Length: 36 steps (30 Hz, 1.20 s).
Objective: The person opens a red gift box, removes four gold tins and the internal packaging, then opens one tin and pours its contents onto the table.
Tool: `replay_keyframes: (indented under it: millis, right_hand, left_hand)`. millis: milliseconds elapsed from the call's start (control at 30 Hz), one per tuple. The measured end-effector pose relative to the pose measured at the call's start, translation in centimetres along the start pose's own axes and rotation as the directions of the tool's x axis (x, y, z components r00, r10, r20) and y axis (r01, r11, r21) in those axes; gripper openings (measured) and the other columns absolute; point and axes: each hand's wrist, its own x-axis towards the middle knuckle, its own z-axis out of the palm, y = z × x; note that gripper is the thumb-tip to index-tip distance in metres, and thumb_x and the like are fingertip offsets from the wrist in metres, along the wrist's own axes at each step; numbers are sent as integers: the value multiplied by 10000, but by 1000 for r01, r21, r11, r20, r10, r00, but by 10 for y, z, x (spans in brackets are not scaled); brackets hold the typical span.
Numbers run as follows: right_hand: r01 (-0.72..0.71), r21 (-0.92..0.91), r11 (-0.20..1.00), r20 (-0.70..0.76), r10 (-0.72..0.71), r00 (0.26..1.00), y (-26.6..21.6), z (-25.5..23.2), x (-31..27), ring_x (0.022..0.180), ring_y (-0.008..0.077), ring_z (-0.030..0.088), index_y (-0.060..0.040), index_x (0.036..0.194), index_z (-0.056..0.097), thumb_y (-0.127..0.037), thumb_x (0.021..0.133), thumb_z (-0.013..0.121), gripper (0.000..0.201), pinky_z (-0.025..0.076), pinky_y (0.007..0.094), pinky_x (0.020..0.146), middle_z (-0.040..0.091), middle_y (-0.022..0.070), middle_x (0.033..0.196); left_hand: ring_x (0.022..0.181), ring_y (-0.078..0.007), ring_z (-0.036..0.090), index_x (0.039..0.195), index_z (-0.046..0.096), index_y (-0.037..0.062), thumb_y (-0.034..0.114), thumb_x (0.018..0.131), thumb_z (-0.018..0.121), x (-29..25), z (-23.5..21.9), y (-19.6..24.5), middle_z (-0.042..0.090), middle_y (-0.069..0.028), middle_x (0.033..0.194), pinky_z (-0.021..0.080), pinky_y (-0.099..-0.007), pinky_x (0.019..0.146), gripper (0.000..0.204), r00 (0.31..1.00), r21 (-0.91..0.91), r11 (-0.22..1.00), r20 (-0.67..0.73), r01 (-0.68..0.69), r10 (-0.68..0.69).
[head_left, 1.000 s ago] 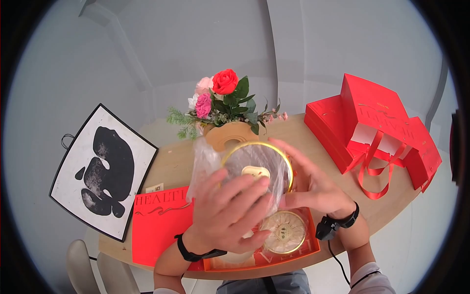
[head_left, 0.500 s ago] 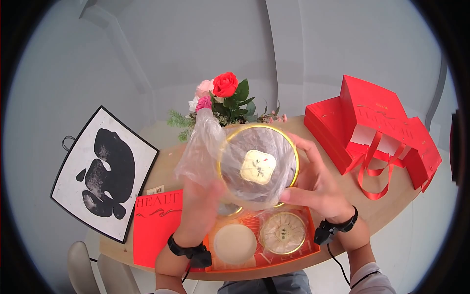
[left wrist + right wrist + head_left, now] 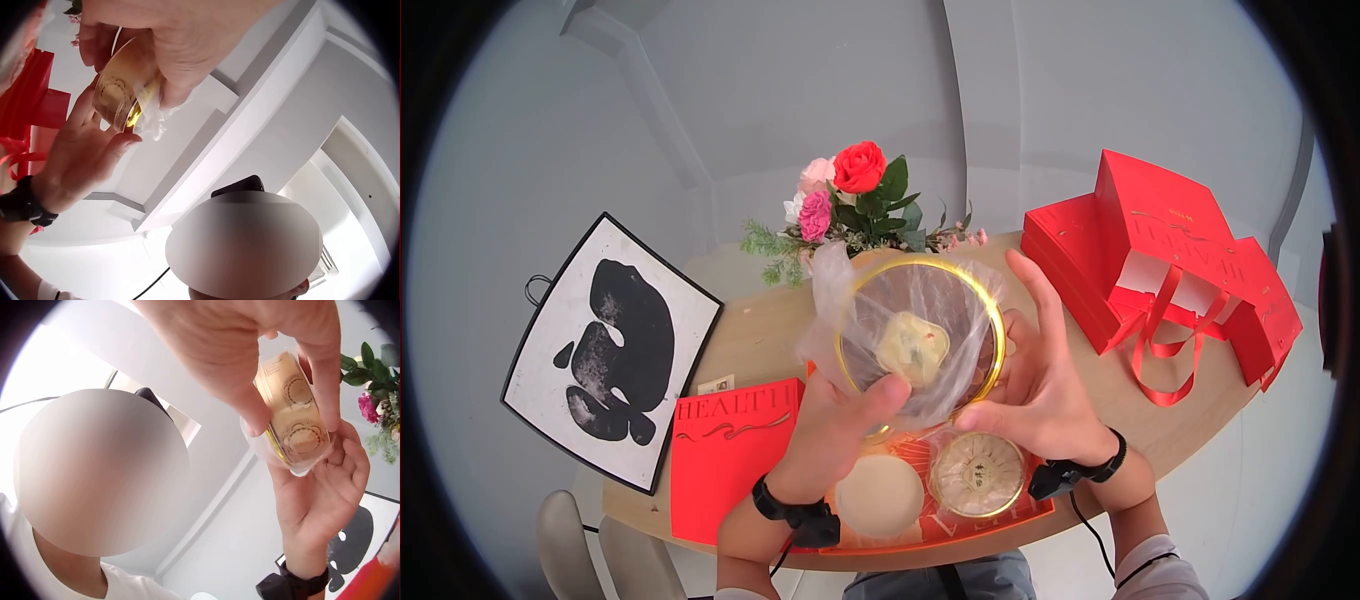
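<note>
In the head view, both hands hold up a round clear-lidded container (image 3: 965, 320) with a gold rim and a cream label (image 3: 913, 346), wrapped in thin clear plastic (image 3: 832, 290). The left hand (image 3: 830, 432) grips its lower left, thumb across the front and fingers hidden behind. My right hand (image 3: 1055, 400) holds the right side, thumb at the lower rim and one finger raised off it. From the right wrist, the container's side (image 3: 294, 406) shows a beige printed band. Below lies an open orange-red box (image 3: 1040, 508) with a similar wrapped container (image 3: 978, 474) and a pale round piece (image 3: 880, 497).
A red lid marked HEALTH (image 3: 725, 470) lies left of the box. Red gift bags (image 3: 1170, 230) with ribbon handles stand at the back right. Flowers (image 3: 860, 170) in a vase are at the back, a framed black-and-white picture (image 3: 625, 350) at the left.
The left hand was spread over the container's front, then drew the plastic out leftward. Now its thumb presses the front and the plastic sits closer in. A right-hand finger has lifted from the rim.
</note>
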Motion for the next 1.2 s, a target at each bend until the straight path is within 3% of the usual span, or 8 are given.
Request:
replay_keyframes:
  millis: [333, 400, 633, 733, 833, 933, 1100, 1200]
  right_hand:
    - [43, -112, 993, -19, -46, 999, 8, 2, -2, 1149, 293, 659, -174, 1592, -8, -13, 709, 906, 1281, 643, 405, 874, 487, 147, 1250]
    - [169, -419, 892, 31, -172, 985, 11, -2, -1, 1170, 297, 651, -137, 1585, 25, -129, 654, 966, 1324, 636, 384, 850, 517, 167, 1267]
    - [190, -559, 807, 74, -179, 981, 8, -7, 1, 966, 243, 666, -95, 1556, 163, -255, 603, 995, 1274, 617, 365, 831, 544, 125, 1205]
    - [-51, -696, 716, -35, 38, 999, -13, -12, 0, 863, 201, 617, -85, 1521, 273, -275, 592, 998, 1193, 604, 348, 825, 528, 86, 1102]
    - [151, -781, 607, 8, -233, 973, -14, -20, 2, 857, 170, 592, -94, 1468, 367, -276, 573, 1004, 1114, 587, 330, 815, 503, 58, 991]
    - [254, -682, 686, 42, -309, 950, -14, -28, 6, 922, 164, 601, -110, 1386, 469, -252, 599, 992, 956, 582, 314, 765, 544, 61, 1029]
    - [290, -653, 699, 101, -300, 949, -13, -34, 3, 861, 154, 640, -52, 1022, 680, -99, 829, 826, 246, 569, 291, 684, 662, 55, 991]
    - [310, -696, 647, 108, -333, 937, -15, -27, 2, 795, 155, 655, -54, 959, 696, -62, 866, 772, 121, 549, 292, 661, 672, 39, 893]
  left_hand:
    - [1255, -172, 552, 1455, 420, 15, 241, 905, 778, -7, 10, -11, 566, -84, 1368, 453, -361, 1072, 694, 997, -46, 999, -68, -23, 20]
    - [1279, -171, 534, 1473, 396, 21, 247, 904, 778, -10, 10, -11, 545, -82, 1394, 444, -361, 1083, 722, 998, 45, 998, -41, 54, -52]
    - [1292, -177, 527, 1464, 418, 17, 271, 911, 761, -5, 2, -15, 529, -85, 1423, 448, -371, 1080, 698, 998, -12, 1000, -48, 26, -27]
    - [1293, -186, 531, 1477, 406, 19, 279, 921, 731, -2, -6, -4, 529, -89, 1424, 449, -378, 1081, 694, 989, -115, 982, 5, 147, -147]
    - [1296, -199, 535, 1482, 401, 21, 282, 924, 710, 0, -9, -1, 535, -94, 1419, 440, -384, 1091, 689, 999, 13, 999, 1, 46, -46]
    - [1305, -202, 532, 1488, 398, 23, 248, 936, 691, -2, -12, 1, 541, -91, 1419, 432, -386, 1101, 664, 994, -22, 993, 12, 113, -113]
    - [1317, -210, 533, 1500, 387, 31, 225, 979, 622, -3, -17, 2, 536, -92, 1436, 427, -386, 1114, 604, 967, -106, 963, -39, 246, -251]
    - [1308, -212, 543, 1491, 392, 38, 256, 990, 615, -3, -19, 1, 533, -96, 1439, 437, -398, 1108, 590, 963, -156, 954, -45, 255, -264]
